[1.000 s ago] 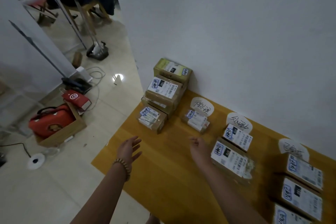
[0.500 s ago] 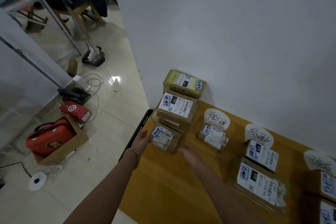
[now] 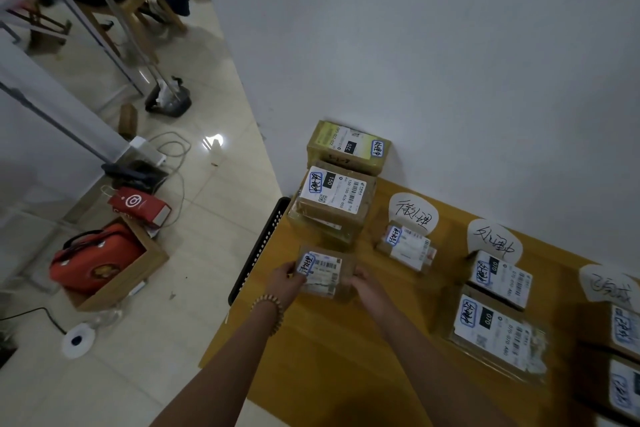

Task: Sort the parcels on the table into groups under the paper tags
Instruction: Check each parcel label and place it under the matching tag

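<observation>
A small cardboard parcel with a white label sits near the left end of the wooden table. My left hand grips its left side and my right hand grips its right side. Behind it stands a stack of unsorted parcels against the wall. Three paper tags lie along the wall: the first tag with one small parcel under it, the second tag with two parcels, and the third tag with more parcels at the right edge.
A black perforated panel leans at the table's left edge. On the tiled floor to the left are a cardboard box with a red bag, a red carton, cables and a stand base. A white wall backs the table.
Both hands reached forward from the bare tabletop to the small front parcel and now grip it on either side. The camera moved closer and left.
</observation>
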